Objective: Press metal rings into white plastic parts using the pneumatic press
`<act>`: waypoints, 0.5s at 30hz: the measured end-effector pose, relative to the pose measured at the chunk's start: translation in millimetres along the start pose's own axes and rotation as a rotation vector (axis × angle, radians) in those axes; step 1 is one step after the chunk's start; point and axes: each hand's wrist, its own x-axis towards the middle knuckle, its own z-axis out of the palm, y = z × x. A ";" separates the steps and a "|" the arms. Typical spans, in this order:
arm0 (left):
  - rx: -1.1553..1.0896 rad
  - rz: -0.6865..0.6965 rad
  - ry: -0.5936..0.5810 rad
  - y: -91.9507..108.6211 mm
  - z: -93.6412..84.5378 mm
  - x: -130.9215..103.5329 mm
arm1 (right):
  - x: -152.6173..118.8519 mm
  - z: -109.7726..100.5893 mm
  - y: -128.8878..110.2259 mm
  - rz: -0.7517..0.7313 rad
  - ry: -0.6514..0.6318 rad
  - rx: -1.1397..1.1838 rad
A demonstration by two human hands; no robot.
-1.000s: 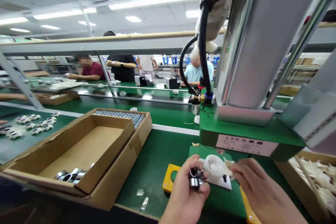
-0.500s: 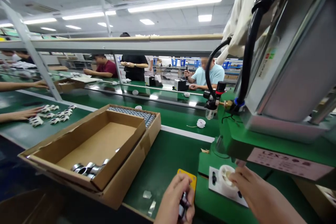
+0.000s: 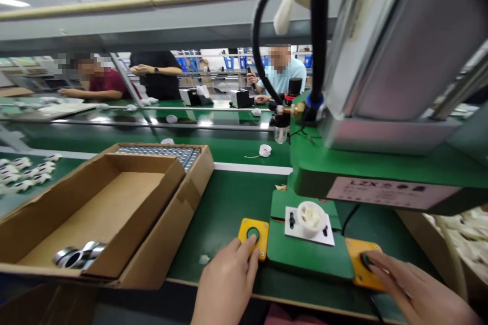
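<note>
A white round plastic part (image 3: 310, 216) sits on a white plate (image 3: 326, 236) on the green base (image 3: 305, 256) of a press (image 3: 366, 167). My left hand (image 3: 226, 284) reaches from below, a fingertip touching the left yellow button box (image 3: 252, 234) beside its green button. What lies under its palm is hidden. My right hand (image 3: 414, 289) lies flat, fingers apart, with its fingertips on the green button of the right yellow button box (image 3: 360, 269). Neither hand touches the white part.
A cardboard box (image 3: 114, 213) at the left holds metal rings (image 3: 76, 256) in front and a row of them (image 3: 160, 152) behind. Small white parts (image 3: 23, 172) lie far left, more (image 3: 468, 236) in a box at the right. People sit across the green belt (image 3: 229, 147).
My right hand has left the white part and moved down to the right button box. My left hand, which held metal rings, has moved onto the left button box. The view dropped lower.
</note>
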 end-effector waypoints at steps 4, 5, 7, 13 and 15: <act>0.135 0.018 -0.052 2.5 -2.4 3.2 | 12.9 -17.4 -19.3 -0.146 0.045 -0.190; 0.169 0.019 -0.077 3.2 -3.6 4.3 | 17.0 -20.6 -22.0 -0.168 0.057 -0.216; 0.210 0.019 -0.119 3.9 -5.4 6.0 | 21.9 -24.3 -23.8 -0.202 0.068 -0.237; -0.083 -0.025 -0.102 2.9 -6.0 7.5 | 14.7 -18.1 -18.9 -0.055 0.060 -0.058; -0.398 -0.095 -0.105 4.4 -6.8 8.1 | 14.4 -17.9 -21.2 0.070 0.040 0.084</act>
